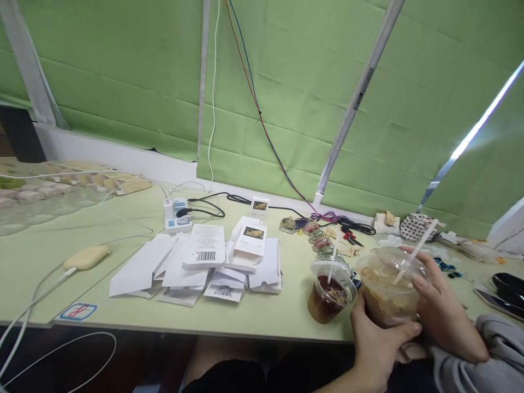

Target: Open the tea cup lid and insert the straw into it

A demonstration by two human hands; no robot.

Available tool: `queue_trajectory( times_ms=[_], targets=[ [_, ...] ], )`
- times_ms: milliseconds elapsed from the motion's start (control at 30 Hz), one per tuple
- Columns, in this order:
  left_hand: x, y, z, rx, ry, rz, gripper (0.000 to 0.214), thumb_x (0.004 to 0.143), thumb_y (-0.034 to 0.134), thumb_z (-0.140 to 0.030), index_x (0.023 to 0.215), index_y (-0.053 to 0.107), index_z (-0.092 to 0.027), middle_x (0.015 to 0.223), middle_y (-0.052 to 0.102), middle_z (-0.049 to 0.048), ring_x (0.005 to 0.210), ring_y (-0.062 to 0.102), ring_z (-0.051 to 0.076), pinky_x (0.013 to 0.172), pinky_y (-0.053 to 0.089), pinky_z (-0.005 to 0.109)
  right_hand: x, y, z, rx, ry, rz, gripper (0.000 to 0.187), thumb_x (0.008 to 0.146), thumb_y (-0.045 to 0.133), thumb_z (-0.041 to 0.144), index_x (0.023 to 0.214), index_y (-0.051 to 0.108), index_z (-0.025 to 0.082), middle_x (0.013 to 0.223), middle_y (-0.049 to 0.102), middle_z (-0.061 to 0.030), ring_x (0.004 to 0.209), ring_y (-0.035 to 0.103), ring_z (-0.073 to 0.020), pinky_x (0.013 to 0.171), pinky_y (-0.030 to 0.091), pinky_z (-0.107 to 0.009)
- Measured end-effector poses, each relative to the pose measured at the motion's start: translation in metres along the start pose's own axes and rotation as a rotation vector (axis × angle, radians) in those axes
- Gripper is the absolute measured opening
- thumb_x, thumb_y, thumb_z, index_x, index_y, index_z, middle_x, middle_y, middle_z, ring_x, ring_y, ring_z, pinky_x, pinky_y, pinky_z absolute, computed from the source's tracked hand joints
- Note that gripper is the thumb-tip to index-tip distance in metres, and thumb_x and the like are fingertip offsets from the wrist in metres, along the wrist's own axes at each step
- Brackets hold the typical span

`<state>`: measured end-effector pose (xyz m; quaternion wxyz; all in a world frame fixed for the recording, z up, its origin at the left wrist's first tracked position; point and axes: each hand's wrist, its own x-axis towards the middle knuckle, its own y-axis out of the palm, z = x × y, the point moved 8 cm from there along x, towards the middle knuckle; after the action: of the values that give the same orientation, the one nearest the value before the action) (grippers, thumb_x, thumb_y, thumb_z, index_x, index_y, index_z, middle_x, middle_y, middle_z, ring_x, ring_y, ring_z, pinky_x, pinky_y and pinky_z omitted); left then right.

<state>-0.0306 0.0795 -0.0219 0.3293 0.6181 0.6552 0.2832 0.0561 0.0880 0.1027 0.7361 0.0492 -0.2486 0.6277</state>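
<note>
Plainly, a pale green desk runs along a wall of green fabric panels framed in grey metal, with one red and one blue wire hanging down in front of them. At the desk's near right edge, a lidded clear cup of beige contents sits clasped between both hands. The left hand wraps its lower wall from the near side, fingers curled and thumb laid across the front. The right hand cups the far side, fingers close together and pressed to the plastic just under the lid. Its white straw slants up to the right, above the right fingertips. Just left of it, and touching or nearly touching it, a second cup of dark drink stands on the desk with its own straw, so two cups and two straws in all. Farther left lie a loose heap of white cartons, one power strip and one cream oval device on a cable.
</note>
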Motion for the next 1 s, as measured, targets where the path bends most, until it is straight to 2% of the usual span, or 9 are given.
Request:
queue_trajectory(
  times_ms=[100, 200, 333, 467, 567, 667, 800, 900, 1000],
  targets=[
    [0.003, -0.003, -0.006, 0.161, 0.047, -0.034, 0.085, 0.036, 0.086, -0.01, 0.116, 0.06, -0.015, 0.117, 0.065, 0.0114, 0.117, 0.054, 0.033, 0.105, 0.038, 0.043, -0.002, -0.003, -0.012, 0.158, 0.056, -0.014, 0.046, 0.081, 0.051, 0.052, 0.122, 0.042, 0.034, 0.133, 0.055, -0.0073, 0.114, 0.058, -0.0371, 0.085, 0.054, -0.047],
    [0.0, 0.011, -0.015, 0.271, 0.089, 0.097, 0.081, 0.039, 0.087, -0.015, 0.116, 0.061, -0.016, 0.115, 0.066, 0.0108, 0.113, 0.056, 0.032, 0.102, 0.041, 0.041, -0.007, -0.018, -0.015, 0.174, 0.042, -0.079, 0.046, 0.083, 0.044, 0.052, 0.124, 0.042, 0.032, 0.138, 0.051, -0.0091, 0.117, 0.056, -0.0378, 0.085, 0.054, -0.049],
    [0.001, 0.041, -0.019, 0.486, 0.128, 0.238, 0.081, 0.039, 0.089, -0.027, 0.115, 0.062, -0.019, 0.113, 0.066, 0.0102, 0.111, 0.056, 0.033, 0.097, 0.043, 0.041, -0.011, -0.058, -0.015, 0.254, 0.019, -0.182, 0.041, 0.085, 0.043, 0.05, 0.122, 0.046, 0.035, 0.143, 0.046, -0.0055, 0.123, 0.05, -0.0365, 0.091, 0.051, -0.048],
    [0.018, 0.088, -0.002, 0.659, 0.137, 0.362, 0.082, 0.036, 0.09, -0.035, 0.112, 0.061, -0.021, 0.109, 0.067, 0.0102, 0.107, 0.056, 0.033, 0.091, 0.045, 0.039, 0.001, -0.107, -0.013, 0.326, 0.008, -0.263, 0.037, 0.082, 0.054, 0.048, 0.116, 0.051, 0.034, 0.139, 0.05, -0.0068, 0.125, 0.048, -0.0364, 0.094, 0.049, -0.047],
    [0.042, 0.125, 0.017, 0.77, 0.192, 0.452, 0.078, 0.039, 0.089, -0.038, 0.11, 0.059, -0.024, 0.105, 0.068, 0.0075, 0.099, 0.059, 0.03, 0.084, 0.047, 0.037, 0.02, -0.136, -0.018, 0.341, -0.008, -0.302, 0.044, 0.079, 0.064, 0.044, 0.118, 0.049, 0.031, 0.135, 0.053, -0.0091, 0.127, 0.046, -0.0351, 0.098, 0.045, -0.044],
    [0.071, 0.146, 0.044, 0.857, 0.173, 0.509, 0.075, 0.039, 0.089, -0.037, 0.106, 0.057, -0.024, 0.099, 0.068, 0.0054, 0.094, 0.061, 0.027, 0.078, 0.048, 0.034, 0.039, -0.157, -0.034, 0.316, -0.057, -0.366, 0.053, 0.074, 0.071, 0.042, 0.12, 0.048, 0.029, 0.13, 0.055, -0.0083, 0.125, 0.048, -0.0332, 0.102, 0.041, -0.043],
    [0.101, 0.146, 0.072, 0.894, 0.108, 0.553, 0.073, 0.037, 0.09, -0.033, 0.101, 0.056, -0.023, 0.096, 0.068, 0.0039, 0.09, 0.062, 0.025, 0.075, 0.048, 0.033, 0.051, -0.163, -0.073, 0.311, -0.098, -0.421, 0.054, 0.074, 0.069, 0.044, 0.121, 0.046, 0.028, 0.13, 0.053, -0.0072, 0.124, 0.049, -0.03, 0.105, 0.037, -0.046],
    [0.112, 0.134, 0.081, 0.894, 0.065, 0.557, 0.072, 0.034, 0.09, -0.028, 0.099, 0.057, -0.021, 0.097, 0.069, 0.0042, 0.091, 0.062, 0.024, 0.078, 0.048, 0.032, 0.054, -0.156, -0.099, 0.272, -0.078, -0.377, 0.054, 0.077, 0.067, 0.045, 0.123, 0.044, 0.028, 0.131, 0.052, -0.0073, 0.126, 0.047, -0.0286, 0.106, 0.035, -0.048],
    [0.115, 0.125, 0.082, 0.871, 0.013, 0.514, 0.076, 0.03, 0.091, -0.025, 0.099, 0.059, -0.021, 0.099, 0.069, 0.0046, 0.095, 0.062, 0.025, 0.084, 0.048, 0.034, 0.054, -0.152, -0.111, 0.223, -0.046, -0.308, 0.057, 0.078, 0.066, 0.047, 0.126, 0.042, 0.028, 0.132, 0.051, -0.0084, 0.128, 0.044, -0.0285, 0.106, 0.035, -0.047]
  ],
)
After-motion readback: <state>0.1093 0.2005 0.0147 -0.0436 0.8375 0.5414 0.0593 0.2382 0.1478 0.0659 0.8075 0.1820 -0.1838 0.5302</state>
